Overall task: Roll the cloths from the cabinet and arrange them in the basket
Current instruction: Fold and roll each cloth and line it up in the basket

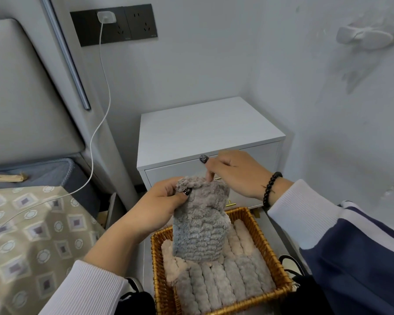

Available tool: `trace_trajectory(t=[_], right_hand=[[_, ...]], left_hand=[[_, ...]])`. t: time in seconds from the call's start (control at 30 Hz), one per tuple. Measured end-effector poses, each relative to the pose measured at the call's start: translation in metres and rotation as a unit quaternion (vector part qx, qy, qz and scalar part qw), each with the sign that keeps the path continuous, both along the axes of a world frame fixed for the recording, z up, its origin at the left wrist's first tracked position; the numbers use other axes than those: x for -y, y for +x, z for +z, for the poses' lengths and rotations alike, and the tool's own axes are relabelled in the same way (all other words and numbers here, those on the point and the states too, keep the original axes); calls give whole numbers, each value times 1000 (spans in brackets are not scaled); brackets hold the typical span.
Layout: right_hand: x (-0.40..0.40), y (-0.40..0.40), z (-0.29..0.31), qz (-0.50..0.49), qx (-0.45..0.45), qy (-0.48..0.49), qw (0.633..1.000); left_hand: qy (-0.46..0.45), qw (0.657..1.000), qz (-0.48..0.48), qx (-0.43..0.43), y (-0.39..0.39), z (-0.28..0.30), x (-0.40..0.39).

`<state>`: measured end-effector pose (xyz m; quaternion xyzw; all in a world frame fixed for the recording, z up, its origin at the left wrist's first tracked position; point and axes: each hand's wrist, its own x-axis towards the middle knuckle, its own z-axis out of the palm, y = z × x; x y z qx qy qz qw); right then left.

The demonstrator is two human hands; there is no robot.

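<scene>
Two white ribbed sleeves frame the lower corners, and between them sits the woven wicker basket (257, 226) on the floor, its golden-brown rim showing around a lining of plush cloths (225, 278) in beige and grey (they lie side by side in ribbed rows, filling the bottom). Above the basket the person holds a grey fluffy cloth (200, 221) upright, its lower end hanging down over the cloths already inside. The left hand (155, 208) grips the cloth's upper left edge, thumb curled over the front of the fabric. The right hand (234, 173), with a black bead bracelet (271, 189) at the wrist, pinches the top edge of the same cloth with its fingers (210, 175) curled downward. Just behind the hands stands the white cabinet (203, 130), its drawers closed, set against the wall. To the left is a bed with a patterned cover (27, 235), and a white charger cable (100, 119) hangs from a dark wall socket panel (132, 23) down onto it.
</scene>
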<state>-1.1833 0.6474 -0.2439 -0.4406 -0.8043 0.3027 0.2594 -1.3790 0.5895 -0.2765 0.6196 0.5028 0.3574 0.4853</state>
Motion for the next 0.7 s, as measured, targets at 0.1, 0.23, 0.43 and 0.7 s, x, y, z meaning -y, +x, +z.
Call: trace_trajectory(t=[0.1, 0.23, 0.43, 0.7], right_hand=[[-4, 5, -5, 24, 27, -45, 998], [-4, 5, -17, 60, 115, -82, 988], [-7, 9, -19, 48, 132, -13, 990], [-3, 6, -12, -24, 32, 95, 995]], left_hand=[[3, 1000, 16, 24, -8, 0, 1], [9, 997, 38, 61, -19, -1, 3], [10, 998, 60, 18, -31, -2, 5], [25, 992, 94, -78, -32, -4, 2]])
